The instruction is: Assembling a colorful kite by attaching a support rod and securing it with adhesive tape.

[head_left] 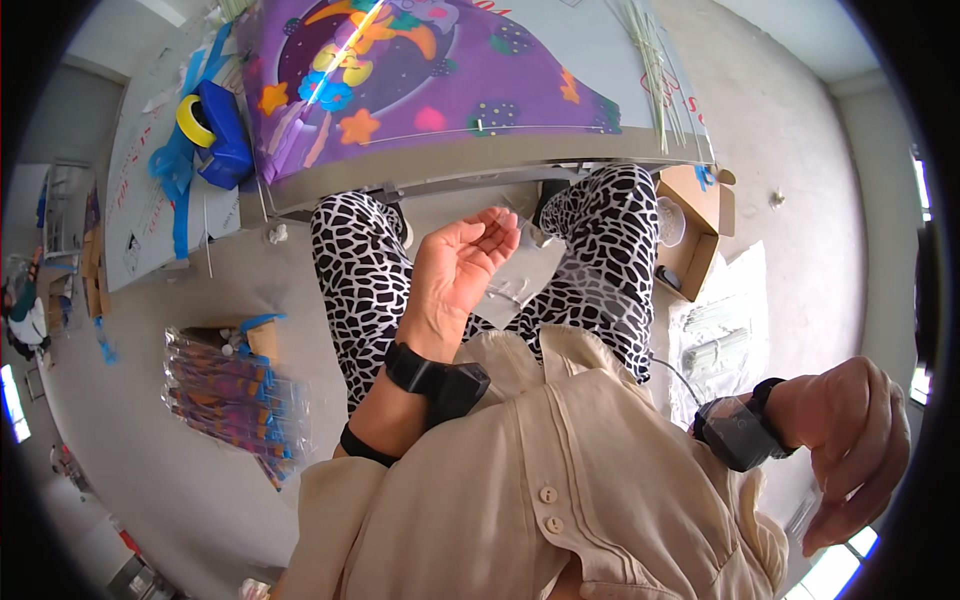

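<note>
My left hand (465, 262) is raised over my lap, palm turned up. Its fingers bend loosely and stand apart from the thumb; a faint clear glint shows by the fingertips, too small to name. Out at the far right hangs my right hand (850, 440), its back toward me and its fingers curled down close together. Whatever lies inside those fingers is hidden. Ahead, a purple printed plastic sheet (450, 95) with stars and a moon covers the table, a thin white stick (540, 127) lying along its near edge. Neither hand touches the sheet.
A blue tape dispenser (228, 140) with a yellow roll stands at the table's left. Thin pale sticks (655, 75) lie at its right. An open cardboard box (705, 245) sits below the right corner. Packed purple sheets (225, 385) are on the floor at left, bundled sticks (718, 352) at right.
</note>
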`<control>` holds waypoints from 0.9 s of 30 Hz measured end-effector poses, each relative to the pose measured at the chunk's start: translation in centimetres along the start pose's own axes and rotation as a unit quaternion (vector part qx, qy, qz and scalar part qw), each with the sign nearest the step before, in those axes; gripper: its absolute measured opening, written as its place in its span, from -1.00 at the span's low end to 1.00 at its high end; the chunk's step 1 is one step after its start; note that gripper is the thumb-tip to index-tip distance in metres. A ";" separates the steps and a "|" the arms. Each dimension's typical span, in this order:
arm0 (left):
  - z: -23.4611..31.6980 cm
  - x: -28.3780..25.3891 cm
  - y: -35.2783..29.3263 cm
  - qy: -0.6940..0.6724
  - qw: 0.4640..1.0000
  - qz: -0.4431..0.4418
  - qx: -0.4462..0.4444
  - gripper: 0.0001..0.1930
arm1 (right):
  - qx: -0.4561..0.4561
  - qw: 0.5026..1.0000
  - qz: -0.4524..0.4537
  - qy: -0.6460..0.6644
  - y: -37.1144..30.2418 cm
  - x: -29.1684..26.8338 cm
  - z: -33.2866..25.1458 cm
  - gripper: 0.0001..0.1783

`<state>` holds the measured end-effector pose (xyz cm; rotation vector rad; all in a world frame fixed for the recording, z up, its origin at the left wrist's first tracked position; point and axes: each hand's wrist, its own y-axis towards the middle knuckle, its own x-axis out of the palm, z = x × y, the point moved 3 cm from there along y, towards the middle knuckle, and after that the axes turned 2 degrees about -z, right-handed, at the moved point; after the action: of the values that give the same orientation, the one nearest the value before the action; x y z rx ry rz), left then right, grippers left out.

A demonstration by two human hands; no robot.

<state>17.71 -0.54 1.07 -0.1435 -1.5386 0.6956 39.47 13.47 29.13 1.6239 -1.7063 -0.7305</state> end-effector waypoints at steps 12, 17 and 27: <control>-1.5 0.4 -0.3 -0.105 0.993 0.057 0.021 -0.83 | -0.075 0.992 0.024 0.099 -1.1 1.8 0.1 -0.83; -2.0 -1.1 -0.2 -0.033 0.997 0.074 0.015 -0.91 | 0.029 0.971 0.237 0.008 -3.4 -2.4 -2.5 -0.71; -2.0 -1.3 0.0 -0.012 0.994 0.072 0.083 -0.93 | 0.044 0.968 0.246 -0.016 -5.8 -3.1 -2.7 -0.77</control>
<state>19.72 -0.54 -0.17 -0.1216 -1.4964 0.9398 45.24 16.30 26.02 1.1681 -2.0772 -0.4406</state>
